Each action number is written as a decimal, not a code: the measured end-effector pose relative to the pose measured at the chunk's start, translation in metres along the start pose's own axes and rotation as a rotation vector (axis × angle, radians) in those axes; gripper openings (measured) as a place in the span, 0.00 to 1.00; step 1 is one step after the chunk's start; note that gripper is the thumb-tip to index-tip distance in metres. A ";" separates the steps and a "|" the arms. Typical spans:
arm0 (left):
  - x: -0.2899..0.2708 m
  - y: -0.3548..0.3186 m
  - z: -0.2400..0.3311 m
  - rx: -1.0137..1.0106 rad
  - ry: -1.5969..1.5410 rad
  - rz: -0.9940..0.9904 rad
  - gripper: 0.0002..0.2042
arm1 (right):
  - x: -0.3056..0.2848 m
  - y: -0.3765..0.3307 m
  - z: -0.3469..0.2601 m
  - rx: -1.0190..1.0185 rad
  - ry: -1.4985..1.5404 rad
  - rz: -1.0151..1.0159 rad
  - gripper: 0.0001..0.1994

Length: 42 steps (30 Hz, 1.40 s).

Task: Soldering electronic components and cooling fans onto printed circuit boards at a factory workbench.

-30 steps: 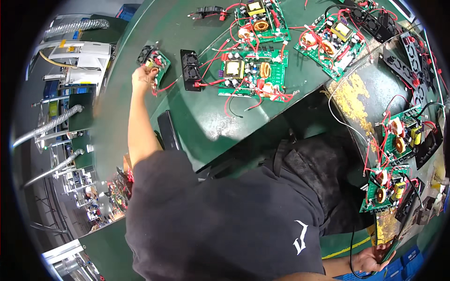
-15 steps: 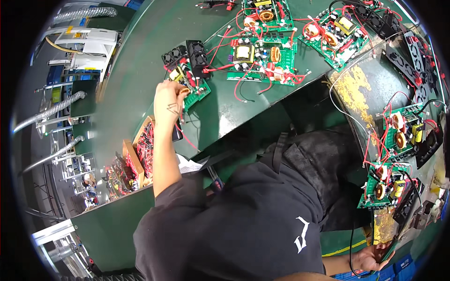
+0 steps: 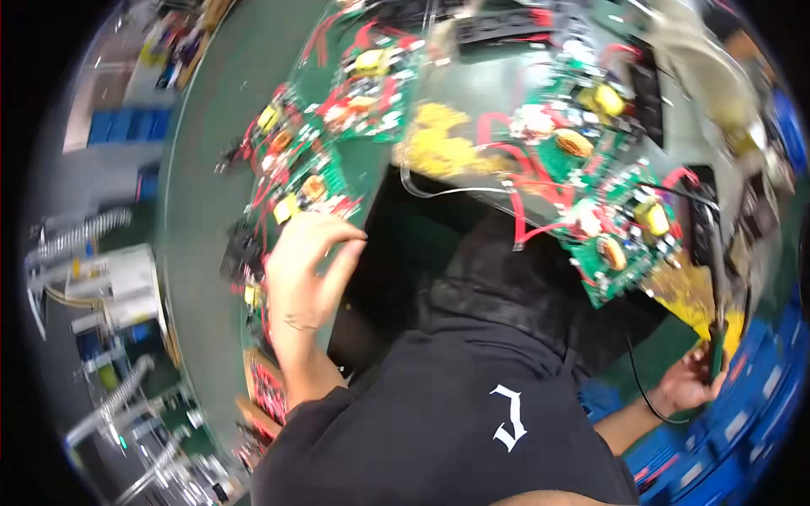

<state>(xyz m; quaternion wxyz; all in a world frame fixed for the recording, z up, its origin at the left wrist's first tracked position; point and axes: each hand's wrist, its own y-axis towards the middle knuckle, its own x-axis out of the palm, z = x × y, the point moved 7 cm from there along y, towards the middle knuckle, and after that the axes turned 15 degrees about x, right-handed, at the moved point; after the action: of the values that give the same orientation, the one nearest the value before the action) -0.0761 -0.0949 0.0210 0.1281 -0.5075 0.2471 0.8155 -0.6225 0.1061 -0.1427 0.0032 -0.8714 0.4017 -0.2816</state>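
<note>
My left hand (image 3: 308, 257) is raised at the near edge of the green bench, over or beside a green circuit board (image 3: 312, 181) with a copper coil and red wires. Its thumb and forefinger curve toward each other with a gap inside; nothing shows between them, though motion blurs the hand. At the lower right, my right hand (image 3: 693, 381) is closed around the dark green handle of a soldering iron (image 3: 718, 347). The iron points upward, and a black cord hangs by my wrist. Just left of its shaft lies another circuit board (image 3: 620, 232) with yellow and copper parts.
More wired boards stand on the bench, one farther off (image 3: 371, 88) and one at the right (image 3: 574, 126). A pale flexible duct (image 3: 700, 72) hangs at the upper right. Blue bins (image 3: 751, 413) are below my right hand. A box of red parts (image 3: 268, 388) sits at left.
My view has swung toward the right side of the bench. My left hand has come off the small board with black fans. My right hand, with the soldering iron, shows higher in view.
</note>
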 end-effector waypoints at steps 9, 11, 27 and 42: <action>0.044 0.170 0.058 0.565 0.197 0.108 0.15 | -0.052 -0.055 -0.021 -0.120 0.042 0.026 0.23; 0.053 0.186 0.051 0.587 0.185 -0.028 0.14 | -0.065 -0.058 -0.017 -0.105 0.071 0.002 0.23; 0.152 0.199 0.171 0.695 -0.251 -0.216 0.21 | -0.040 -0.070 -0.030 -0.173 0.074 0.256 0.25; 0.219 0.190 0.198 0.854 -0.590 -0.389 0.04 | 0.021 -0.022 0.016 -0.224 -0.100 0.309 0.26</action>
<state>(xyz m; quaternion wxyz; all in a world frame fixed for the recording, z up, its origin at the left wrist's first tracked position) -0.4140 -0.1592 -0.0508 0.5345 -0.1968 0.4112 0.7117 -0.5882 0.1029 -0.1402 -0.0306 -0.8071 0.5590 -0.1877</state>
